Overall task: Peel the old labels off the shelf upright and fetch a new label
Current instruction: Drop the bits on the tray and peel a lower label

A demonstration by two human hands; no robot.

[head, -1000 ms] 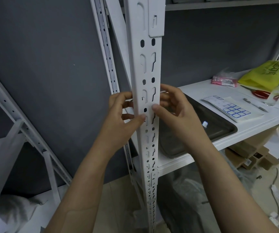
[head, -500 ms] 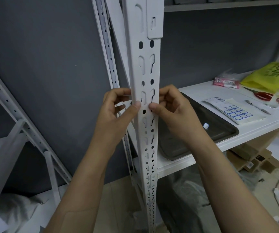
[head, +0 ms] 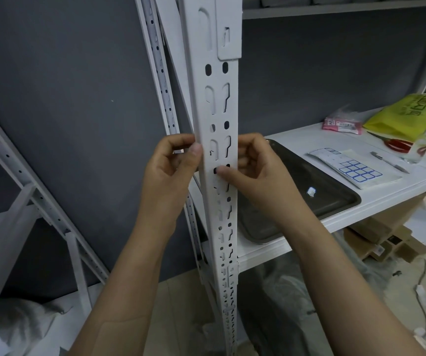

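Note:
The white perforated shelf upright runs top to bottom through the middle of the view. My left hand grips its left edge, thumb tip against the edge beside a keyhole slot and fingers curled behind. My right hand grips the right edge, thumb pressed flat on the front face over a small oval hole. I cannot make out any old label on the white metal. A label sheet with blue-bordered labels lies on the white shelf to the right.
A dark metal tray on the shelf holds a small white scrap. Farther right lie a pen, red scissors, a clear spray bottle, a yellow bag and a pink packet. Cardboard boxes sit below.
My left thumb has slid off the front face up to the upright's left edge. My right thumb has moved left across the face onto a small hole.

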